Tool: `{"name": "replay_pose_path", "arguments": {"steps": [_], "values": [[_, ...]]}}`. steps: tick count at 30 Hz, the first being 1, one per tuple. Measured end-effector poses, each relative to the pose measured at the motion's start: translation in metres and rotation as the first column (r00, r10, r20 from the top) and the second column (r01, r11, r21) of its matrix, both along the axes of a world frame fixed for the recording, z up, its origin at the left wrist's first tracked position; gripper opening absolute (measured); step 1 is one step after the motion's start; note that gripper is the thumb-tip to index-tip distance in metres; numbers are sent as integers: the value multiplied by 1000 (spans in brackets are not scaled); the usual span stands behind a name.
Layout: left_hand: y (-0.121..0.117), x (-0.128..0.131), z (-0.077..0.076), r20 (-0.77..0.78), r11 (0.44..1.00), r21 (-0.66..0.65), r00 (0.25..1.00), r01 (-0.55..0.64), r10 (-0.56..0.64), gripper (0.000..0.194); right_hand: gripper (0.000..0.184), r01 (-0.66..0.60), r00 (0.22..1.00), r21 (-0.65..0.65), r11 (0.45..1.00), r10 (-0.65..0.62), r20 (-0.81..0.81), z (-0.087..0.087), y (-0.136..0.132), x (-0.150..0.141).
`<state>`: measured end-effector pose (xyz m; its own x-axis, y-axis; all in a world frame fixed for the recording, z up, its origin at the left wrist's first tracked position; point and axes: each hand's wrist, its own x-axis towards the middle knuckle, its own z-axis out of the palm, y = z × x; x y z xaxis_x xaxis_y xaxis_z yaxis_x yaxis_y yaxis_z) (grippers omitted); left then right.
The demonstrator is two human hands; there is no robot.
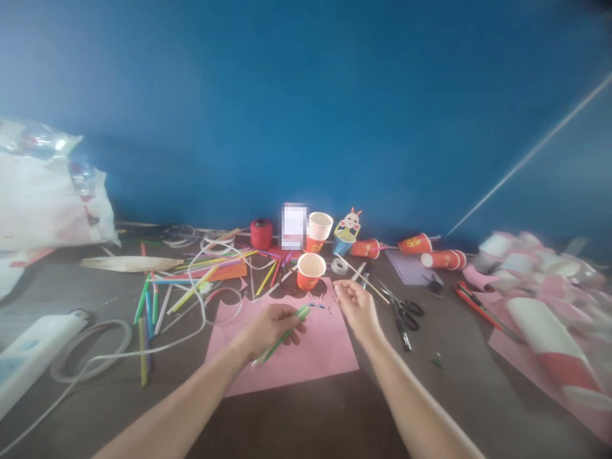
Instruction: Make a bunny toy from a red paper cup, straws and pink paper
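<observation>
My left hand (275, 328) is closed around green drinking straws (284, 336), held slanting above a pink paper sheet (287, 370). My right hand (356, 299) hovers by the sheet's right edge with its fingers pinched together. Whether anything small sits between those fingertips, I cannot make out. Between and beyond both hands stands a red paper cup (310, 274), upright with its open top showing. Small curved paper bits (315, 306) lie on the sheet just in front of the cup.
Scissors (406, 312) and a red utility knife (482, 309) lie to the right. Loose straws (153, 299) and a white cable (196, 331) spread across the left, beside a power strip (33, 350). Stacked cups (320, 229) and a blue cup (344, 242) stand behind.
</observation>
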<state>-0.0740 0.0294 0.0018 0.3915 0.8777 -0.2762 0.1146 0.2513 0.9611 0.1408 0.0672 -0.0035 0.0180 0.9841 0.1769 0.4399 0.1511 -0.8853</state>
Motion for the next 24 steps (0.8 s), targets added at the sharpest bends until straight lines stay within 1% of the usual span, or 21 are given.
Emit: {"name": "replay_pose_path", "arguments": {"steps": [1,2,3,6,9,11,13,15,18,21,23,24], "values": [[0,-1,1,11,1000,7,1000,-2,1,34,37,20,993,14,1000,-21,117,1,10,9],[0,-1,2,25,1000,13,1000,0,-1,34,36,18,966,15,1000,-21,258,2,20,17],[0,-2,3,36,1000,18,999,5,-6,33,32,17,947,8,1000,-19,320,3,31,24],[-1,-2,4,54,1000,10,998,18,-18,33,22,51,894,-3,999,-44,445,1,59,37],[0,-3,2,77,999,-30,997,18,-16,33,24,86,850,-12,996,-66,523,-4,78,37],[0,-4,2,93,999,-45,996,17,-13,32,26,99,838,-27,995,-69,542,-9,86,32],[0,-4,2,95,999,-44,995,26,-22,32,24,113,843,-42,993,-74,534,-12,92,27],[0,-4,3,89,998,-40,995,41,-37,32,19,120,864,-47,992,-81,497,-13,96,23],[-1,-4,2,101,998,-33,994,45,-41,32,18,109,918,-33,993,-88,388,-7,94,22],[-2,-3,1,113,999,-28,993,25,-21,31,32,77,974,-41,996,-67,218,4,79,27],[-2,-2,1,136,1000,-26,991,4,0,29,41,34,995,-66,997,-27,97,10,59,29],[-2,-1,1,155,1000,-30,988,-9,13,29,42,-1,1000,-85,996,2,14,13,47,30]]}}
